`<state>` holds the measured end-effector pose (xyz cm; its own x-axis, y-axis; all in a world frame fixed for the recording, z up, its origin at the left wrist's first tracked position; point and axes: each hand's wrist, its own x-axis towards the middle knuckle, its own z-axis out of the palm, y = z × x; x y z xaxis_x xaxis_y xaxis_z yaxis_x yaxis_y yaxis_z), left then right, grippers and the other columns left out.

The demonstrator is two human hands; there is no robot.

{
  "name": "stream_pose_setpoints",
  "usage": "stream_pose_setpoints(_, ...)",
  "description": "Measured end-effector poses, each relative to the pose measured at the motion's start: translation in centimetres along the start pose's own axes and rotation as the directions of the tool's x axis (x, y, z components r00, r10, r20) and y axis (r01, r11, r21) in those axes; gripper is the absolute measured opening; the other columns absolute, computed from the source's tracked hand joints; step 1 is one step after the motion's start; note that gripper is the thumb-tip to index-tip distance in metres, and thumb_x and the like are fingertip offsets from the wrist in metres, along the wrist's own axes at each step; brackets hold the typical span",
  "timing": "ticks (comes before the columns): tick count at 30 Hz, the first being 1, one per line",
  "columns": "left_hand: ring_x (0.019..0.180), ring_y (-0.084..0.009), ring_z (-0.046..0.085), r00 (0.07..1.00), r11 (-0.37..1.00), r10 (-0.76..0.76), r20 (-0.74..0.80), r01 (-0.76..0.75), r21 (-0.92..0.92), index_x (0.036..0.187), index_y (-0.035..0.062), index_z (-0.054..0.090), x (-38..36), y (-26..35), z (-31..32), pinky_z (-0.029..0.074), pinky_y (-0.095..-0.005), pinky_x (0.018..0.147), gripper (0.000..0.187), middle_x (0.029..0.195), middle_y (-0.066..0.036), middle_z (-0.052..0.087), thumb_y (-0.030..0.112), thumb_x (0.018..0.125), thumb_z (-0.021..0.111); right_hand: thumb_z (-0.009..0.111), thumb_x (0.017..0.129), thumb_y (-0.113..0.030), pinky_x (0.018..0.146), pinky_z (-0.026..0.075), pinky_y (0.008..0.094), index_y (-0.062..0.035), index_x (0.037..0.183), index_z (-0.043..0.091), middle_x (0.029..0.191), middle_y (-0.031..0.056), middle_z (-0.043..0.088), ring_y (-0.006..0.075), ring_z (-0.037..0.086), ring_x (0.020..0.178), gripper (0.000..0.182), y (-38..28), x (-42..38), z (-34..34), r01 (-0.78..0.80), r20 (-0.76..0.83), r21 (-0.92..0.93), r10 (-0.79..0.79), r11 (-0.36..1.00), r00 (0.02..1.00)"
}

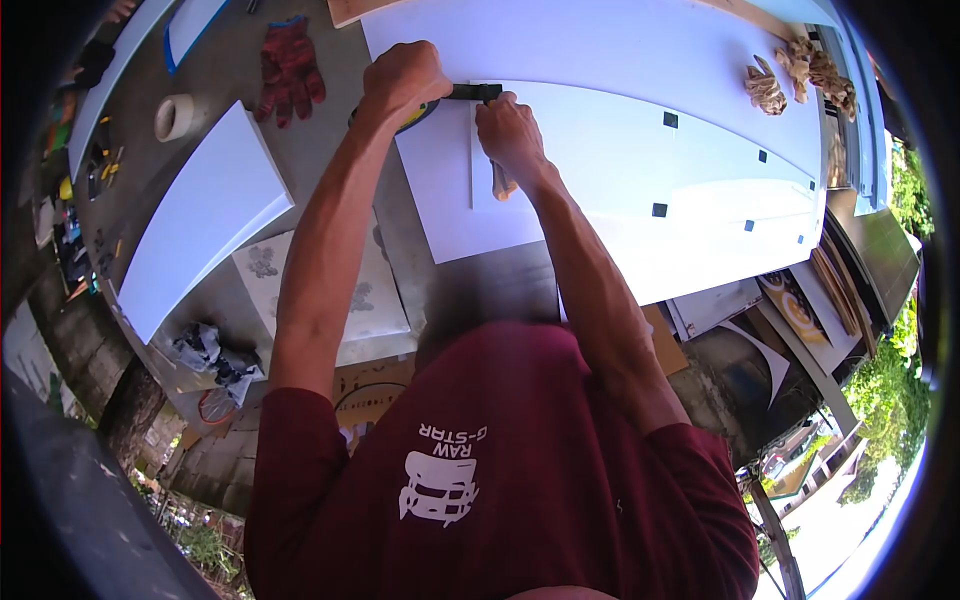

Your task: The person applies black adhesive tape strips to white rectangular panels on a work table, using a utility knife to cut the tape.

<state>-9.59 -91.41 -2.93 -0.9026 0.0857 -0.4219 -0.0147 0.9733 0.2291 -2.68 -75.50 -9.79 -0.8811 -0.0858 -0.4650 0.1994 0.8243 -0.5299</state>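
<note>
My left hand (408,78) is closed around a roll of black tape (412,120), whose yellow-green inner edge shows under the wrist. From it a short black strip (474,91) runs across to my right hand (508,125), whose closed fingers are at the strip's end. A tan, handle-like piece (502,182) sticks out below that hand; its kind is hidden. Both hands are over the left end of a white panel (590,150) with several small black squares (659,210) on it. That panel lies on a larger white sheet (440,215).
On the grey table, left, are a red glove (290,72), a tape roll (174,117), a curved white sheet (205,220) and crumpled plastic (215,355). Crumpled brown paper (765,88) sits at the upper right. Boards (800,300) lean at the lower right. Small tools (103,165) lie far left.
</note>
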Motion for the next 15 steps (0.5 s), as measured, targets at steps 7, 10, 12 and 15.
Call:
stream_pose_setpoints(7, 0.056, -0.0215, 0.069, 1.0, 1.0, -0.012, -0.029, 0.012, 0.005, 0.078, 0.0059, 0.073, 0.3, -0.1, 0.5, 0.057, -0.0356, 0.066, 0.022, 0.062, -0.009, 0.068, 0.027, 0.076, 0.071, 0.055, 0.092, -0.012, 0.082, 0.056, 0.0465, 0.0081, 0.103, 0.055, 0.097, 0.029, 0.07, 0.0425, 0.07, 0.092, 0.023, -4.0, -2.4, -2.4, -0.217, 0.006, 0.076, 0.217, 0.973, 0.976)
stream_pose_setpoints(10, 0.056, -0.0215, 0.069, 0.999, 1.0, 0.0, -0.043, 0.0, 0.002, 0.078, 0.0047, 0.073, 0.7, -0.2, 0.8, 0.057, -0.0356, 0.066, 0.022, 0.061, -0.01, 0.067, 0.026, 0.075, 0.071, 0.056, 0.09, -0.009, 0.08, 0.057, 0.0454, 0.0081, 0.102, 0.055, 0.095, 0.0282, 0.07, 0.0414, 0.071, 0.091, 0.021, -3.6, -3.7, -1.1, -0.209, -0.019, 0.021, 0.209, 0.978, 0.978)
stream_pose_setpoints(12, 0.055, -0.0215, 0.069, 0.997, 1.0, 0.028, -0.073, -0.028, -0.008, 0.078, 0.0041, 0.074, 0.7, -0.4, 1.2, 0.057, -0.0355, 0.065, 0.021, 0.061, -0.01, 0.067, 0.025, 0.075, 0.07, 0.056, 0.09, -0.009, 0.08, 0.057, 0.045, 0.008, 0.102, 0.055, 0.095, 0.0281, 0.07, 0.0414, 0.071, 0.09, 0.021, -3.4, -4.6, -0.7, -0.219, 0.016, -0.007, 0.219, 0.976, 0.976)
stream_pose_setpoints(15, 0.052, -0.0215, 0.067, 0.998, 1.0, 0.013, -0.064, -0.015, -0.024, 0.08, 0.0038, 0.075, 0.5, -0.4, 1.2, 0.056, -0.0348, 0.062, 0.021, 0.063, -0.011, 0.068, 0.024, 0.074, 0.071, 0.055, 0.092, -0.012, 0.077, 0.058, 0.0456, 0.0081, 0.1, 0.056, 0.093, 0.0287, 0.07, 0.0419, 0.071, 0.09, 0.022, -2.4, -5.4, -0.6, -0.154, 0.05, -0.036, 0.156, 0.987, 0.987)
